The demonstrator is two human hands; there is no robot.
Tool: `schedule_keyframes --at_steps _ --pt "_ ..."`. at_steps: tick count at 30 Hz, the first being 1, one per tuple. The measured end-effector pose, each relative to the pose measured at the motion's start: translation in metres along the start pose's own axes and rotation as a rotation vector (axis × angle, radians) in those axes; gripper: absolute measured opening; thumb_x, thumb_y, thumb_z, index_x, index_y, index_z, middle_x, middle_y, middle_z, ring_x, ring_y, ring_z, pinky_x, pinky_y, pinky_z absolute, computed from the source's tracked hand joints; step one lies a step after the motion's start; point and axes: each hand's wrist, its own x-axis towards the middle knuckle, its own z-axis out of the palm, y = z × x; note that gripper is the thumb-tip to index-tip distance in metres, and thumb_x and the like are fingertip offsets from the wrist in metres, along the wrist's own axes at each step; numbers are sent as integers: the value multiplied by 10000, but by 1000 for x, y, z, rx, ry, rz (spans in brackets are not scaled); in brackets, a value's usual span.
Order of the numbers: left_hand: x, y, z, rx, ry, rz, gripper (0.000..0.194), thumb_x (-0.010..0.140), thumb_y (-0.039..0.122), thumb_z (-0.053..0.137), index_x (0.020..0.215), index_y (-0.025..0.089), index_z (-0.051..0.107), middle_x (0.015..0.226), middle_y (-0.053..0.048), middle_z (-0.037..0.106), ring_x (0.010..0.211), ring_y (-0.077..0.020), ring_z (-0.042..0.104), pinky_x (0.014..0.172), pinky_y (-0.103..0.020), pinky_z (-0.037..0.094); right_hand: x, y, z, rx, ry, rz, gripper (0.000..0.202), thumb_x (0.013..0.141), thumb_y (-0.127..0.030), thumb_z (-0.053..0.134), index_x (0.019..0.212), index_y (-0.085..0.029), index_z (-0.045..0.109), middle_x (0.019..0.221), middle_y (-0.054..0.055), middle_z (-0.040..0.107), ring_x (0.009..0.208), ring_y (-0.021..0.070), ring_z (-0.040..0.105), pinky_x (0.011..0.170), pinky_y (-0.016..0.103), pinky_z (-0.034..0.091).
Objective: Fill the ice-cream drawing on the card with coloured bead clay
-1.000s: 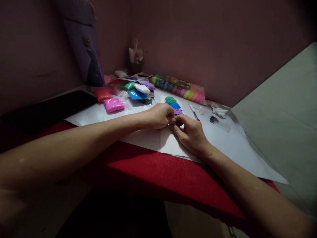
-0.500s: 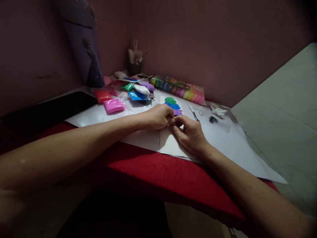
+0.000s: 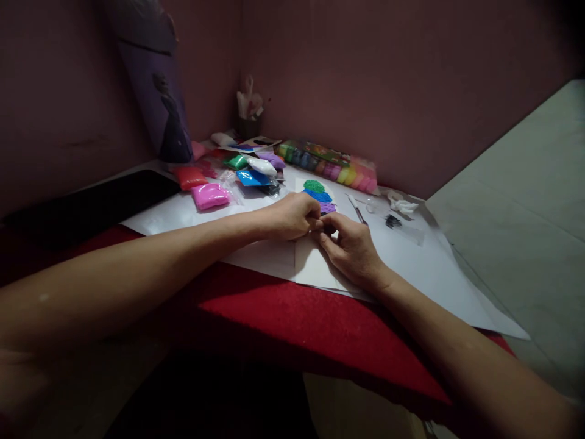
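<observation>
My left hand (image 3: 297,216) and my right hand (image 3: 350,247) meet fingertip to fingertip over a cream sheet of paper (image 3: 315,265). Both are closed in a pinch, and whatever lies between the fingers is hidden or too small to make out. Just beyond the fingers, the sheet carries patches of textured clay: green (image 3: 314,186), blue (image 3: 319,196) and purple (image 3: 328,207). A dark bit shows under the purple patch, partly covered by my fingers. To the right of my right hand lies a slim tool (image 3: 357,209) with a pale end.
Bags of coloured clay, among them a pink bag (image 3: 210,196) and a blue bag (image 3: 253,177), lie at left. A long clay pack (image 3: 329,164) rests along the wall. Small black pieces (image 3: 392,221) and crumpled tissue (image 3: 402,203) are at right. Red cloth (image 3: 274,311) covers the front edge.
</observation>
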Motion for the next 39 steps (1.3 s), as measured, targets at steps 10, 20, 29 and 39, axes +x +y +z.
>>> schedule_keyframes --at_steps 10,20,29,39 --pt "0 -1 1 -7 13 28 118 830 156 561 747 113 634 526 21 531 502 -81 453 532 -231 295 0 1 1 6 6 -17 95 815 -117 567 878 -156 625 762 35 632 643 145 528 604 272 394" --pt "0 -2 1 -27 5 4 123 841 173 562 754 118 629 521 24 521 493 -84 454 545 -241 295 1 -1 0 6 13 -16 103 805 -111 567 873 -157 628 772 41 644 650 149 537 606 276 402" --pt "0 -1 1 -15 1 1 118 845 166 561 779 111 642 526 17 531 498 -86 457 551 -243 299 0 0 1 3 12 -12 105 805 -108 568 874 -154 631 774 44 647 650 148 540 605 274 404" --pt "0 -1 1 -10 2 15 114 836 153 559 773 111 644 521 22 523 488 -79 438 536 -241 288 0 0 1 8 12 -8 92 814 -123 575 879 -164 626 777 41 647 656 152 546 608 278 407"
